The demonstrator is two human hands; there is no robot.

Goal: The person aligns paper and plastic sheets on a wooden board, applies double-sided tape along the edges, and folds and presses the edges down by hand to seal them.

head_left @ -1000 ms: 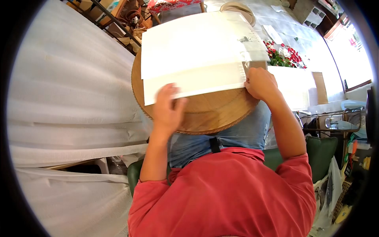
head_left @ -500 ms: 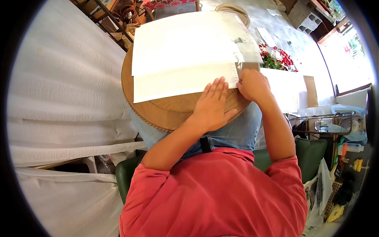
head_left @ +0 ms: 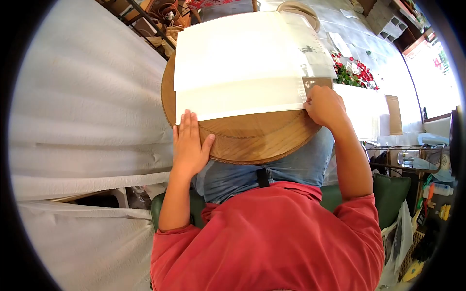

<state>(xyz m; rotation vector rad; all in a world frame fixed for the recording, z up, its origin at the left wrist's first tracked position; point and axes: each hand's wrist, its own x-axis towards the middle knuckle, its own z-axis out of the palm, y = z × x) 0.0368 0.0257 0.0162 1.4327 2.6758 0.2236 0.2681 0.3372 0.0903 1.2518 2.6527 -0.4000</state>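
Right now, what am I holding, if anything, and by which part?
Your right hand seems to pinch the white sheet by its near right corner; your left hand lies open at the near left one.

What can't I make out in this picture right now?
All from the head view:
- What the curled right hand may be gripping: the hand itself hides it.
- The wooden tabletop beneath the white sheets: they cover it.
- The dark marks at upper right: too small to read.
- The red patterned cloth: cut off by the top edge.
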